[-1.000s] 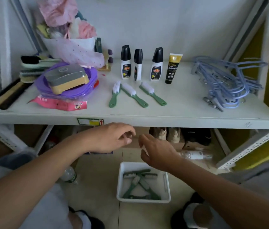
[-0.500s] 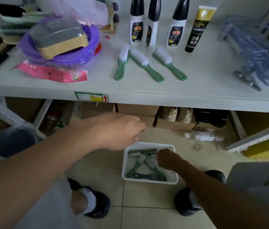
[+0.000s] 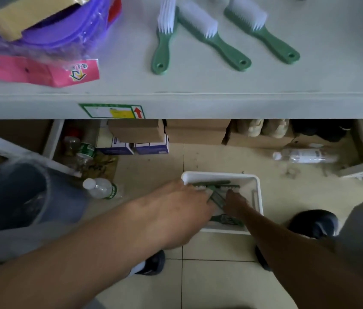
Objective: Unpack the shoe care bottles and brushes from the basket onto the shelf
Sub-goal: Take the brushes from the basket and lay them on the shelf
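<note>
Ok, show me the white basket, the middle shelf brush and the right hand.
white basket [image 3: 220, 174]: head view, far rim.
middle shelf brush [image 3: 223, 46]: head view, green handle.
right hand [image 3: 235, 202]: head view, back of hand.

Three green brushes lie on the far shelf [image 3: 198, 85]: left brush [image 3: 162, 47], middle brush [image 3: 216, 41], right brush [image 3: 265, 35]. One white basket [image 3: 220, 175] holds further brushes [image 3: 227, 219], which cannot be counted under two hands, left hand [image 3: 176, 210] and right hand [image 3: 235, 202]. Three clear bottles lie on the floor [image 3: 220, 275]: near-left bottle [image 3: 100, 188], far-left bottle [image 3: 85, 152], right bottle [image 3: 305, 156].
</note>
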A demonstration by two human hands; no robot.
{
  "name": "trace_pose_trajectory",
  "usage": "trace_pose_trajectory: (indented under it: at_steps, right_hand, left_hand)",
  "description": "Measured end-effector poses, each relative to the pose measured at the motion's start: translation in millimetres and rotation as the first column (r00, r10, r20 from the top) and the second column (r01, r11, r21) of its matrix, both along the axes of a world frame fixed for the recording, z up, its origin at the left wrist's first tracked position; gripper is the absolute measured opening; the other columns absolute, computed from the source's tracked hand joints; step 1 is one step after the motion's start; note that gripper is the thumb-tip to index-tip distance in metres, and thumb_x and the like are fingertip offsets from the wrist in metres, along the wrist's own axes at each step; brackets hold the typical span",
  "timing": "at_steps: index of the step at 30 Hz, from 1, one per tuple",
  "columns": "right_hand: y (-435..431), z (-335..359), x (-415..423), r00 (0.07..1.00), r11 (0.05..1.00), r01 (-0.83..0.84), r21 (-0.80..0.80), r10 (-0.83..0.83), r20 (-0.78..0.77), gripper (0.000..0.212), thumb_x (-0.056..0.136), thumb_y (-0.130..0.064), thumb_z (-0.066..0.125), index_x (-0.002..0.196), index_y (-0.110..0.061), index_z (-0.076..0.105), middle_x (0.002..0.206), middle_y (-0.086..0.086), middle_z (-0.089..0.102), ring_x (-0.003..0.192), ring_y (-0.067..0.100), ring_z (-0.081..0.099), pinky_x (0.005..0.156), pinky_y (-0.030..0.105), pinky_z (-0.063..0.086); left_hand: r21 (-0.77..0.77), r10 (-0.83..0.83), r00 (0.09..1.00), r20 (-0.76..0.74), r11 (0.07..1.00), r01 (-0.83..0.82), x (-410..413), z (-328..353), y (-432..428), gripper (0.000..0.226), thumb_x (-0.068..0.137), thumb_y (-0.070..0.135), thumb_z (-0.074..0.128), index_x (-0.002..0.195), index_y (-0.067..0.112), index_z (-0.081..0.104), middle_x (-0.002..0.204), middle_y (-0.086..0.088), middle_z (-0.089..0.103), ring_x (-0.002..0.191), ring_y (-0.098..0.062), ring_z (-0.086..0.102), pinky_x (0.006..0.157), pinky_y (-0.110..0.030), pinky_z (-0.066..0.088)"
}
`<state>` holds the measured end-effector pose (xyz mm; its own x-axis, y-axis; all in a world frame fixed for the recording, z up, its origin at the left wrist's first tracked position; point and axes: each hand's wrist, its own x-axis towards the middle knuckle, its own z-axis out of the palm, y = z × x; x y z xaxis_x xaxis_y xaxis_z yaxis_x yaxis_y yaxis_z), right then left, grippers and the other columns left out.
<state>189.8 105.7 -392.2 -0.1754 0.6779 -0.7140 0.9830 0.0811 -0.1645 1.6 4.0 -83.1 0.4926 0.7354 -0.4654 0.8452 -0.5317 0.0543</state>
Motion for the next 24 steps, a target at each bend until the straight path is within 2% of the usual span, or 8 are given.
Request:
trace_pose_trajectory:
  at_steps: [2, 4, 7, 11, 14, 16, 20, 24]
  right_hand:
    - [-7, 7, -3, 1.000, 1.000, 0.013, -0.007, -0.013, 0.013, 0.040, 0.101, -0.026, 0.044, 0.137, -0.009, 0.045, 0.127, 0.017, 0.060, 0.113, 0.034, 0.061, 0.095, 0.046, 0.052]
    - [-14, 8, -7, 1.000, 1.000, -0.003, 0.005, 0.003, 0.015, 0.045, 0.101, -0.024, 0.043, 0.143, -0.009, 0.036, 0.127, 0.017, 0.060, 0.113, 0.035, 0.061, 0.095, 0.047, 0.051]
    - [-20, 14, -12, 0.999, 0.998, -0.041, 0.051, 0.040, 0.025, 0.039, 0.097, -0.011, 0.046, 0.136, -0.006, 0.041, 0.116, 0.019, 0.063, 0.104, 0.038, 0.063, 0.089, 0.048, 0.052]
    - [-16, 38, -11, 0.984, 0.980, -0.175, 0.099, 0.171, 0.046, 0.044, 0.100, -0.025, 0.048, 0.141, -0.010, 0.041, 0.131, 0.013, 0.059, 0.115, 0.030, 0.062, 0.092, 0.040, 0.053]
    - [-6, 63, -13, 0.964, 0.956, -0.263, 0.133, 0.254, 0.080, 0.034, 0.098, -0.021, 0.054, 0.130, -0.011, 0.053, 0.125, 0.010, 0.063, 0.113, 0.025, 0.063, 0.091, 0.033, 0.052]
    - [-2, 81, -16, 0.924, 0.910, -0.380, 0.168, 0.362, 0.125, 0.036, 0.094, -0.019, 0.060, 0.128, -0.011, 0.054, 0.121, 0.008, 0.065, 0.110, 0.023, 0.065, 0.086, 0.031, 0.053]
    - [-6, 123, -25, 0.821, 0.802, -0.566, 0.188, 0.530, 0.213, 0.045, 0.093, -0.021, 0.058, 0.136, -0.012, 0.049, 0.126, 0.007, 0.063, 0.111, 0.023, 0.065, 0.086, 0.035, 0.056]
    - [-15, 184, -29, 0.730, 0.693, -0.683, 0.232, 0.632, 0.261, 0.040, 0.091, -0.024, 0.055, 0.130, -0.021, 0.049, 0.121, 0.002, 0.064, 0.104, 0.021, 0.067, 0.079, 0.034, 0.054]
  left_hand:
    - [0.009, 0.000, 1.000, -0.007, 1.000, 0.000, -2, -4, -2, 0.024, 0.093, 0.007, 0.051, 0.115, 0.016, 0.054, 0.113, -0.003, 0.057, 0.101, -0.022, 0.059, 0.074, -0.032, 0.032]
    - [0.019, 0.007, 1.000, -0.007, 1.000, -0.007, -4, -8, -5, 0.022, 0.093, 0.008, 0.053, 0.114, 0.016, 0.055, 0.110, -0.002, 0.058, 0.097, -0.022, 0.060, 0.074, -0.034, 0.035]
    - [0.023, 0.008, 1.000, -0.015, 1.000, -0.008, -7, -16, -10, 0.021, 0.093, 0.011, 0.056, 0.113, 0.016, 0.057, 0.108, -0.003, 0.061, 0.093, -0.023, 0.062, 0.075, -0.038, 0.045]
    - [0.016, 0.006, 1.000, -0.025, 1.000, -0.005, -11, -17, -10, 0.022, 0.092, 0.012, 0.058, 0.114, 0.018, 0.059, 0.105, -0.002, 0.061, 0.094, -0.024, 0.062, 0.077, -0.037, 0.045]
    - [0.013, 0.008, 0.999, -0.053, 1.000, -0.007, -9, -10, -6, 0.025, 0.092, 0.011, 0.060, 0.116, 0.016, 0.059, 0.106, -0.003, 0.064, 0.093, -0.024, 0.064, 0.081, -0.038, 0.051]
    - [-0.017, 0.018, 0.996, -0.089, 1.000, -0.019, -8, -8, -1, 0.022, 0.090, 0.012, 0.063, 0.112, 0.016, 0.063, 0.102, -0.003, 0.067, 0.089, -0.023, 0.066, 0.081, -0.042, 0.057]
    - [-0.095, 0.080, 0.982, -0.169, 0.991, -0.097, -11, 0, 11, 0.019, 0.092, 0.017, 0.062, 0.111, 0.016, 0.066, 0.096, -0.003, 0.066, 0.082, -0.023, 0.067, 0.071, -0.041, 0.059]
    - [-0.156, 0.148, 0.960, -0.236, 0.970, -0.188, -9, 25, 19, 0.016, 0.099, 0.018, 0.055, 0.107, 0.007, 0.063, 0.091, -0.003, 0.061, 0.070, -0.019, 0.057, 0.051, -0.032, 0.040]
